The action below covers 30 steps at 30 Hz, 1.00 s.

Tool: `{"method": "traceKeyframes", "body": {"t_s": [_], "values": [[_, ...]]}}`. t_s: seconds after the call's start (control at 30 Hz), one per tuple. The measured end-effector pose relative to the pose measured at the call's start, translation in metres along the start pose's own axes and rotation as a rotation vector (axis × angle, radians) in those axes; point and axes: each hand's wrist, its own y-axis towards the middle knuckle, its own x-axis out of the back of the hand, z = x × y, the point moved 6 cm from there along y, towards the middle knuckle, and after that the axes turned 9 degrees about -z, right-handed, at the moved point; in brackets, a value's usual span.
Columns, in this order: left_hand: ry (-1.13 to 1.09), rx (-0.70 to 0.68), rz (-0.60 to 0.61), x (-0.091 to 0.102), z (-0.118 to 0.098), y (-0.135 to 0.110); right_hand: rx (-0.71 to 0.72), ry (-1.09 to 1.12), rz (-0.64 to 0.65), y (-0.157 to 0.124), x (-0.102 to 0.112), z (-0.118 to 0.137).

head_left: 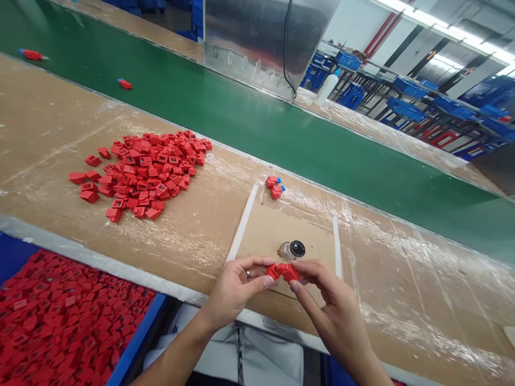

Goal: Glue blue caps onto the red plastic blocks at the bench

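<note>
My left hand, with a ring on one finger, pinches a small hollow red plastic piece between thumb and fingertips. In my right hand is a larger red plastic piece, gripped by thumb and forefinger. The two pieces meet end to end; whether they are joined I cannot tell. Just beyond my fingers a clear round container with a black round part sits on a cardboard sheet. Two red pieces with blue tips lie past the sheet.
A heap of red pieces covers the table to the left. Below it stands a blue bin full of similar pieces. A green conveyor belt runs behind, carrying two red-and-blue pieces. Beyond are a metal housing and a white bottle.
</note>
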Motion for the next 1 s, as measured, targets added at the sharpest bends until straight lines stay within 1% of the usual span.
{"method": "traceKeyframes", "body": {"t_s": [0.3,0.53,0.67,0.87,1.0], "values": [[0.008,-0.012,0.022,-0.002,-0.002,-0.001,0.04,-0.039,0.017,0.002,-0.003,0.004],[0.066,0.004,-0.047,0.0,-0.002,0.0,0.062,-0.057,0.032,-0.001,-0.006,0.006],[0.08,0.004,-0.055,0.0,-0.001,-0.001,0.031,-0.006,0.082,-0.004,-0.01,0.002],[0.119,-0.018,-0.015,-0.002,-0.003,-0.001,-0.025,0.065,0.093,-0.01,-0.015,-0.006],[0.137,-0.022,0.004,-0.001,-0.004,0.0,-0.052,0.053,0.124,-0.011,-0.015,-0.006]]}}
